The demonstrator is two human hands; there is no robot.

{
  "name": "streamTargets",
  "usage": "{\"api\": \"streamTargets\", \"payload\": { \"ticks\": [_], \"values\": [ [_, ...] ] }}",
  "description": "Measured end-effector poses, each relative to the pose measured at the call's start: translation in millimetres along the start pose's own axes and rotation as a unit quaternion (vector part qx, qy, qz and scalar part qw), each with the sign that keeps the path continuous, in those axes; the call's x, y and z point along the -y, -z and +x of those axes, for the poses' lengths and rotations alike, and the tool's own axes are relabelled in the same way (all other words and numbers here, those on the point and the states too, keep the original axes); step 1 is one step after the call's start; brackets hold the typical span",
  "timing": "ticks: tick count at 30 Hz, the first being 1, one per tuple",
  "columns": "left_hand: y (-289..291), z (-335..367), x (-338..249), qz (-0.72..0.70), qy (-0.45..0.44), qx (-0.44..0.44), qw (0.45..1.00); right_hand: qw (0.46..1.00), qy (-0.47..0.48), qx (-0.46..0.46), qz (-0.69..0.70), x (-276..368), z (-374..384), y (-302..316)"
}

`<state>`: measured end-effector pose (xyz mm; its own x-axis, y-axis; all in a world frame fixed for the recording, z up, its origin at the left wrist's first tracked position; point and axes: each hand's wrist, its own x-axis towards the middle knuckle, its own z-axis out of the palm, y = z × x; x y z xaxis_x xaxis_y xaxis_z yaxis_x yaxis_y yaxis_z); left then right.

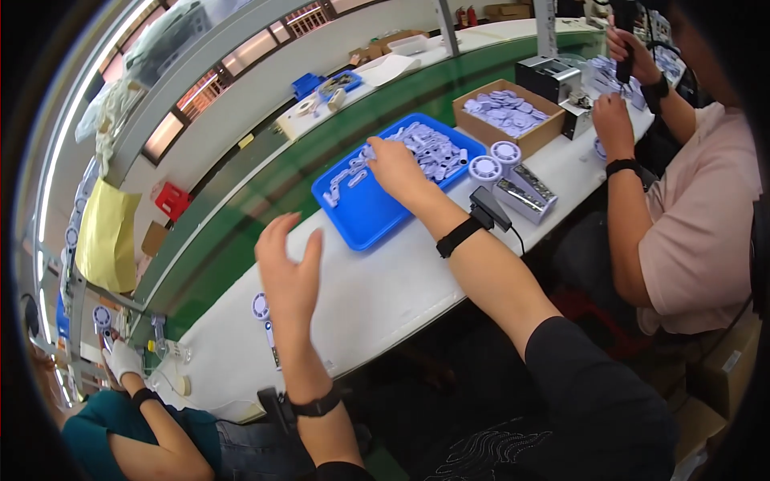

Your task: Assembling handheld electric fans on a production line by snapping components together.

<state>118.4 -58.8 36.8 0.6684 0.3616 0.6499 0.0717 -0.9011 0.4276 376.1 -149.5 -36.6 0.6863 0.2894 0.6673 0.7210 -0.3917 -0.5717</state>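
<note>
Lots of small purple pieces (437, 151) lie in a big blue tray (365, 224). Most are in a heap on the far, right side, and a few lie loose on the left. The near part of the tray is bare blue.

The right hand (395, 170) is over the tray, at the edge of the heap. Its fingers bend down toward the pieces. The hand hides some of them, so I can't tell if they are pinching one. The step in hand looks like picking or sorting pieces. The next move seems to call for a light pinch on just one piece, without pushing the others about.

The left hand (289, 268) is up over the desk (385, 313), left of the tray. Its thumb and fingers are apart, and I see nothing in it. A little fan (261, 306) lies just beside that arm.

Right of the tray are two fans (523, 196) with their insides showing. Behind them, a brown box (543, 139) holds round purple pieces (505, 111). Farther right, a person in a pink shirt (698, 216) holds a black tool (624, 52). Far left, another person wears a white glove (124, 359).
</note>
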Motion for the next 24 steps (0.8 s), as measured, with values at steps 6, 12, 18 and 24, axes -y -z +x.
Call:
{"api": "streamTargets", "payload": {
  "ticks": [6,12,18,24],
  "values": [
    [-87,57,-75,-0.193,-0.018,-0.032,0.981,0.993,-0.023,0.099,0.064,-34,-22,-8],
    [-118,67,-107,-0.316,-0.012,-0.163,0.935,0.951,-0.177,-0.108,0.230,-7,-24,74],
    [-194,45,-107,-0.265,-0.128,0.143,0.945,0.867,-0.220,-0.129,0.427,39,-145,210],
    [-217,22,-110,-0.233,-0.198,0.200,0.931,0.830,-0.240,-0.128,0.487,60,-195,206]
  ]
}}
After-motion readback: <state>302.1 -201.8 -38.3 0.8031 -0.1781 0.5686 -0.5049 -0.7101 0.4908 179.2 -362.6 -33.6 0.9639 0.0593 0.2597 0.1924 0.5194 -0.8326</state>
